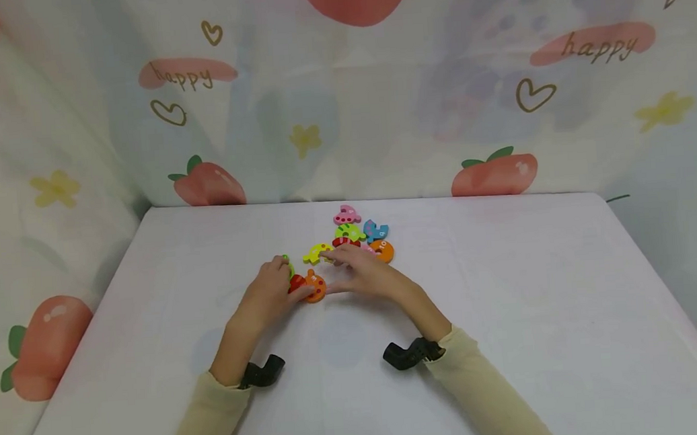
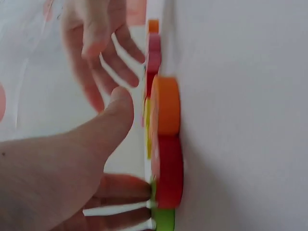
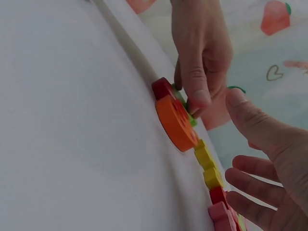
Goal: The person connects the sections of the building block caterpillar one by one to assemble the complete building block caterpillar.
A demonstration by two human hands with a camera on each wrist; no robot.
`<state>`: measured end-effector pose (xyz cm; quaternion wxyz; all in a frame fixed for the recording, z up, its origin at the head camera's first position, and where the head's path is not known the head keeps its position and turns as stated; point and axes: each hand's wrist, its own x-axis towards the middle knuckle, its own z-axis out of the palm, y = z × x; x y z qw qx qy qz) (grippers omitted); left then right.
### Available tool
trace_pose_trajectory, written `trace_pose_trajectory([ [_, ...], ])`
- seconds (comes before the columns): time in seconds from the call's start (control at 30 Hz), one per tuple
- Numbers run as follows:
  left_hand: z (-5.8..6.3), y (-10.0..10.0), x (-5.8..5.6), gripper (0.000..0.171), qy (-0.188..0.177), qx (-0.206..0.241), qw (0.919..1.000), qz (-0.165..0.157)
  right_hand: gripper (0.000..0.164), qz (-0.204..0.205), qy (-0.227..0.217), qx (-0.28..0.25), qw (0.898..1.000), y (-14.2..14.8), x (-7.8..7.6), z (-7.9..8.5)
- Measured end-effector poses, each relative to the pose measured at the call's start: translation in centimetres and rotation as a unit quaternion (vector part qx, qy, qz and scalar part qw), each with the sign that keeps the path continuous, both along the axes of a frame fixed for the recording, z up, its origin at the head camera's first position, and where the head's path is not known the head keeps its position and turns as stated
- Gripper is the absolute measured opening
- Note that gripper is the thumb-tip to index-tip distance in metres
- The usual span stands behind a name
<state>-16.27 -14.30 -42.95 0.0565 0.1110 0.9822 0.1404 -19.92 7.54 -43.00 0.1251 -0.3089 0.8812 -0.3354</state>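
Note:
The left hand (image 1: 265, 294) reaches down over a small cluster of flat painted animal-shaped pieces. Its fingertips touch the green piece (image 2: 164, 219), mostly hidden under them in the head view. The thumb stands apart, above the red piece (image 2: 169, 171) and the spotted orange piece (image 2: 168, 107), which lie side by side. To the right, the right hand (image 1: 367, 273) hovers with spread fingers and holds nothing visible. Its fingertips are close to a yellow piece (image 1: 313, 254), and it partly covers a red and a pink piece (image 3: 220, 215).
Behind the hands lie a pink car-shaped piece (image 1: 346, 215), a green striped piece (image 1: 348, 231), a blue piece (image 1: 376, 232) and an orange piece marked 10 (image 1: 384, 251). They rest on a white table (image 1: 513, 314), backed by a printed curtain (image 1: 354, 123).

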Motion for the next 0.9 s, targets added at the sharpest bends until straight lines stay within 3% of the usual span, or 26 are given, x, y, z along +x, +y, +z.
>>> trace_pose_trajectory([
  [0.13,-0.2,1.0,0.3,0.077,0.004,-0.035,0.9991,0.024,0.068,-0.009,0.001,-0.017,1.0,0.9,-0.6,0.2],
  [0.3,-0.2,1.3,0.5,0.08,0.007,-0.048,0.9983,0.032,0.067,-0.007,0.01,-0.035,0.999,1.7,-1.1,0.2],
  [0.73,-0.2,1.1,0.4,0.087,-0.017,-0.033,0.9973,0.063,0.06,-0.024,0.012,-0.047,0.999,2.2,-1.4,0.4],
  [0.9,-0.5,1.0,0.4,0.09,-0.017,-0.019,0.9979,0.06,0.056,-0.067,0.015,-0.037,0.997,2.2,-1.4,0.2],
])
